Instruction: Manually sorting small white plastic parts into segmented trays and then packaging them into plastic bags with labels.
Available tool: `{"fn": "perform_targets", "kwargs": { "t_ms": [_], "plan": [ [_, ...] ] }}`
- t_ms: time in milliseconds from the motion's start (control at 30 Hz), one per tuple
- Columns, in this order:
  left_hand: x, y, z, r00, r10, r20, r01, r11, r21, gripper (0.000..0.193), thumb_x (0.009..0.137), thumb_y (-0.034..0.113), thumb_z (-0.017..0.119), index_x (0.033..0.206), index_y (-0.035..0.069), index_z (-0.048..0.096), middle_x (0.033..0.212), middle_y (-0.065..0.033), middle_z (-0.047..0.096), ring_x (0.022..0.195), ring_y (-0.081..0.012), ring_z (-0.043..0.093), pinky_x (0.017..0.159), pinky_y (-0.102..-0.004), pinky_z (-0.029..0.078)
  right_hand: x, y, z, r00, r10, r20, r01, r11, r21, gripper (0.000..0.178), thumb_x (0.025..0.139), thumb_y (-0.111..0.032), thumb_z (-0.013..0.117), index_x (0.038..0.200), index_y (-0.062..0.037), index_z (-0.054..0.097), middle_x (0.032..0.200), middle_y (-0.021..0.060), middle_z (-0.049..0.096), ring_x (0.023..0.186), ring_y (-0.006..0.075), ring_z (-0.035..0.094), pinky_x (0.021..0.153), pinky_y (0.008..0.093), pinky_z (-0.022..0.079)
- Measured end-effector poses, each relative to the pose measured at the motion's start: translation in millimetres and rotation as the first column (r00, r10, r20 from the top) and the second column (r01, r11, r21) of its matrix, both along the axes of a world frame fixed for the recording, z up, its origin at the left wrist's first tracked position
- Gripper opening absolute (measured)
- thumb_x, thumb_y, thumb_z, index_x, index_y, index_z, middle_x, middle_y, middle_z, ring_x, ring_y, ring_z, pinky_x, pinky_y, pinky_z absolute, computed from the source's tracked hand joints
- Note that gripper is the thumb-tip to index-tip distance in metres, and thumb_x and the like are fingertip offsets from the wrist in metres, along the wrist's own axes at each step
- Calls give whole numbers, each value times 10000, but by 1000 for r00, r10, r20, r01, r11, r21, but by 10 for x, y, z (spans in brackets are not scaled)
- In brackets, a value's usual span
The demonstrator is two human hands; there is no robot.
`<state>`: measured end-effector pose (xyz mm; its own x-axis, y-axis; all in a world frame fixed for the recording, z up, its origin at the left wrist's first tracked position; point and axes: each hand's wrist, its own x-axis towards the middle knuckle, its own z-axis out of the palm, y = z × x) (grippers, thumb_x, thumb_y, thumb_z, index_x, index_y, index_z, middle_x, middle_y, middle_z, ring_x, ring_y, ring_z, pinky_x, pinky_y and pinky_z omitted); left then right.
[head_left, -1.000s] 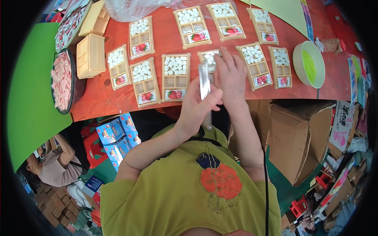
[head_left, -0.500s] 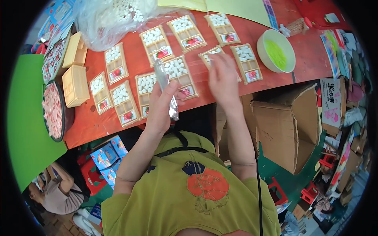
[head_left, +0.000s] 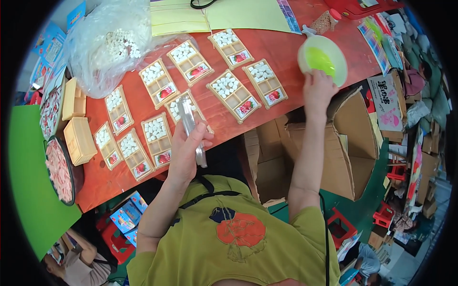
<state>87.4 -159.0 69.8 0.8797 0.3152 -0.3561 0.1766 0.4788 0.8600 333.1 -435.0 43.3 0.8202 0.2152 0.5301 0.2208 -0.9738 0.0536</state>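
Note:
My left hand (head_left: 185, 150) is closed round a long, narrow, shiny bundle of clear plastic (head_left: 192, 127), held tilted in front of a small wooden tray (head_left: 198, 109) that it partly hides. My right hand (head_left: 318, 93) reaches over the near rim of a whitish bowl (head_left: 339, 64). Its fingers are bunched at the bright yellow-green material (head_left: 318, 59) inside, and what is between the fingertips is hidden. Several wooden compartment trays (head_left: 233, 97) lie on the table, each with small white pieces at its far end and a strawberry picture in a near compartment.
A clear bag of white pieces (head_left: 121, 45) lies at the back left of the red table (head_left: 267, 50). Stacked wooden trays (head_left: 78, 138) and a dark tub of pinkish pieces (head_left: 59, 169) are at the left. An open cardboard box (head_left: 329, 152) stands below the table's right edge.
My right hand has moved from a tray at the middle right to the bowl farther right. My left hand still holds the plastic bundle. The whole view has shifted and turned.

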Motion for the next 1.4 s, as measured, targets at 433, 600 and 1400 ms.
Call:
{"fn": "perform_targets", "kwargs": {
  "t_ms": [433,600,1400],
  "plan": [
    [231,-50,-181,993,-108,38,114,947,-300,405,1042,369,538,1196,-4,505,1097,-123,605,945,-195,680,770,-339,598,582,-789,-9,981,-191,-32,183,969,-168,421,933,-415,639,1255,-144,662,1189,115,679,1126,317,620,958,526,453],
    [430,-218,-137,994,-63,85,82,965,-249,431,1039,399,536,1216,10,479,1095,-99,582,966,-173,659,767,-338,615,-715,486,485,398,818,-417,162,384,909,274,922,-33,683,1192,-14,641,1047,10,650,1033,96,614,926,270,501],
    [351,-65,-314,945,-235,229,282,938,-199,709,940,642,571,1307,40,501,1028,-112,647,910,-156,657,713,-302,578,-1500,1109,173,39,966,-256,531,197,824,168,950,-165,686,1021,-22,737,830,23,669,623,52,492,559,208,367]
  ]
}}
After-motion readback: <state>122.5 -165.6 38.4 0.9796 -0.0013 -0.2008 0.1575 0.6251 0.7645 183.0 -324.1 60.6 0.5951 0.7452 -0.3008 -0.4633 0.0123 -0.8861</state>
